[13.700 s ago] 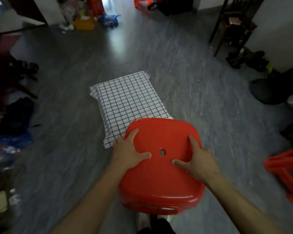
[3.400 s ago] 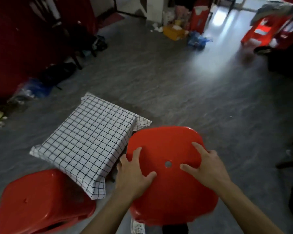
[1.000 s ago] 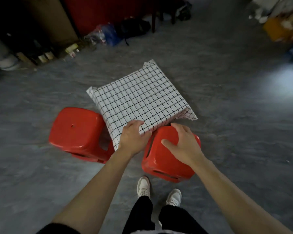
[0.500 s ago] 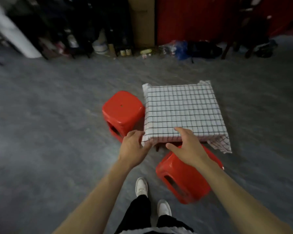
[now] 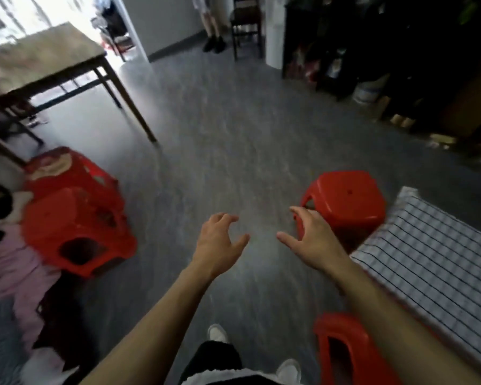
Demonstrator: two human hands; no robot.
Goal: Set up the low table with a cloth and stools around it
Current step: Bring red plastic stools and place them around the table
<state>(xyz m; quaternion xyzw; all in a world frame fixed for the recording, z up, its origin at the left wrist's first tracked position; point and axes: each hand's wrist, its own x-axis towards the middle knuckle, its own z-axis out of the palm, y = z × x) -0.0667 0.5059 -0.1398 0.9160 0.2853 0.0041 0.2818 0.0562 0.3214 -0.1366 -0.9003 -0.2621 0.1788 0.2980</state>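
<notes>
**Inspector A:** We start with the floor (image 5: 220,140): where we looked down on the low table half a second ago, we now face open grey floor, with a tall wooden table (image 5: 47,59) at far left. The view has swung left.

**Inspector B:** Agreed. The checked cloth (image 5: 428,254) is spread over the low table at the right edge, so we count that step as done. Two red stools stand against it: the far stool (image 5: 347,201) at its far corner and the near stool (image 5: 342,348) by our right forearm, the one both hands were seating a second ago.

**Inspector A:** And the supply?

**Inspector B:** A stack of red stools (image 5: 72,218) sits at left, well apart from the table, beside pink fabric (image 5: 11,265).

**Inspector A:** Hands?

**Inspector B:** The left hand (image 5: 220,245) and right hand (image 5: 311,240) hover over bare floor, fingers spread, holding nothing. They have let go of the near stool.

**Inspector A:** Our judgement: two stools placed, more wanted. The turn toward the stack suggests fetching another, though blur leaves the count in that stack uncertain
</notes>
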